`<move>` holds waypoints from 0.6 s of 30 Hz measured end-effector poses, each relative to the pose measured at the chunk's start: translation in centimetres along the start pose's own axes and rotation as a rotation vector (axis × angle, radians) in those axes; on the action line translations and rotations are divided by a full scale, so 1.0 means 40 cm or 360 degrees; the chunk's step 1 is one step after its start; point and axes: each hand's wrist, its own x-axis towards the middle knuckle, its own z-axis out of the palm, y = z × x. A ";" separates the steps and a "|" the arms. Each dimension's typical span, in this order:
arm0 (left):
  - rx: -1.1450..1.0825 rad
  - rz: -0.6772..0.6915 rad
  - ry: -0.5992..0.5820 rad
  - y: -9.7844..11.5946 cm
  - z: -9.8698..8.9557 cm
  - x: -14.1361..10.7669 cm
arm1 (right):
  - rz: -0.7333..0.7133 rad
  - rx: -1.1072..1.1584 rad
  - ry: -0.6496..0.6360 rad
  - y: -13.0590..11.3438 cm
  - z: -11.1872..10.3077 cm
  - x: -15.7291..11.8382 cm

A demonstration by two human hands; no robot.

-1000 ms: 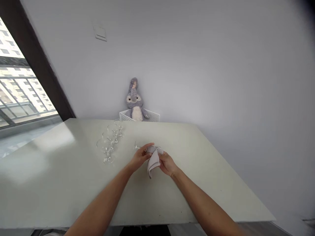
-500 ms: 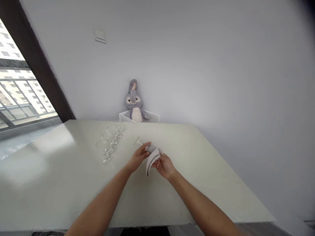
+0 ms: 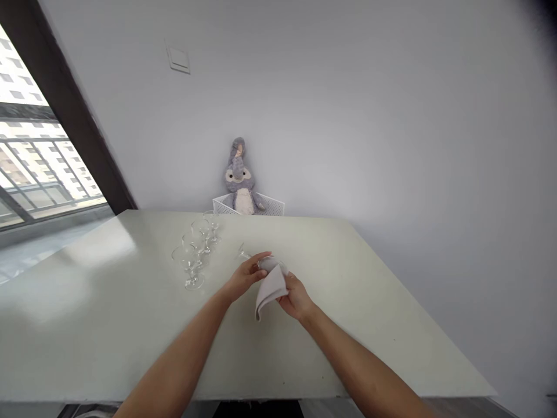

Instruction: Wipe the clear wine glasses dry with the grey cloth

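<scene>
My left hand (image 3: 243,281) has its fingers curled around a glass (image 3: 266,263), closed on the bowl near the stem, thumb on my side. My right hand (image 3: 296,299) pinches a cloth (image 3: 270,291) at the mouth of that glass; some of those fingertips are hidden behind the fabric, so I can't tell how each one lies. The glass is tipped on its side just beyond the cloth's hanging flap, its foot pointing left and away. Whether that foot touches the table (image 3: 357,302) I can't tell.

I judge the wiping of this glass to be partway through: some of the cloth looks tucked inside the bowl, and the rest hangs loose. To the left of the cloth, well apart from it, four other glasses (image 3: 187,261) stand upright in a slanting row. Nothing shows which of them have been wiped, so how many are left I can't say. Well beyond the cloth, a toy (image 3: 239,180) sits in a basket (image 3: 272,206), no part of this work.
</scene>
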 end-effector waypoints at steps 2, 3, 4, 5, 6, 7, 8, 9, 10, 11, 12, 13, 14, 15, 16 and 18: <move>0.0141 -0.0056 0.0113 -0.014 -0.006 0.007 | -0.0055 -0.0330 -0.0039 0.017 -0.001 -0.002; 0.0216 -0.0089 0.0157 -0.024 -0.008 0.011 | -0.0063 -0.0489 -0.0058 0.025 -0.002 -0.002; 0.0283 -0.0118 0.0178 -0.032 -0.009 0.014 | -0.0048 -0.0596 -0.0070 0.031 -0.003 -0.002; 0.0331 -0.0143 0.0184 -0.039 -0.010 0.016 | -0.0022 -0.0617 -0.0068 0.034 -0.004 0.000; 0.0350 -0.0161 0.0169 -0.043 -0.009 0.018 | 0.0011 -0.0544 -0.0047 0.033 -0.005 0.002; 0.0341 -0.0165 0.0138 -0.044 -0.008 0.018 | 0.0052 -0.0393 -0.0018 0.029 -0.006 0.005; 0.0307 -0.0148 0.0103 -0.042 -0.007 0.016 | 0.0089 -0.0200 0.0020 0.023 -0.006 0.007; 0.0249 -0.0109 0.0073 -0.038 -0.005 0.015 | 0.0116 -0.0003 0.0056 0.015 -0.006 0.009; 0.0178 -0.0056 0.0052 -0.034 -0.004 0.013 | 0.0129 0.0158 0.0083 0.007 -0.004 0.009; 0.0110 -0.0004 0.0039 -0.029 -0.003 0.012 | 0.0130 0.0259 0.0101 0.001 -0.002 0.009; 0.0069 0.0032 0.0041 -0.026 -0.002 0.011 | 0.0115 0.0288 0.0111 -0.003 0.001 0.007; 0.0059 0.0035 0.0062 -0.024 -0.002 0.011 | 0.0081 0.0245 0.0113 -0.003 0.005 0.005; 0.0081 0.0007 0.0096 -0.024 -0.003 0.012 | 0.0040 0.0137 0.0113 0.001 0.009 0.002; 0.0128 -0.0037 0.0136 -0.026 -0.004 0.014 | 0.0004 -0.0012 0.0107 0.007 0.013 -0.001; 0.0195 -0.0082 0.0173 -0.030 -0.005 0.015 | -0.0017 -0.0168 0.0100 0.015 0.016 -0.003; 0.0342 -0.0127 0.0211 -0.042 -0.006 0.019 | 0.0000 -0.0354 0.0097 0.029 0.020 -0.003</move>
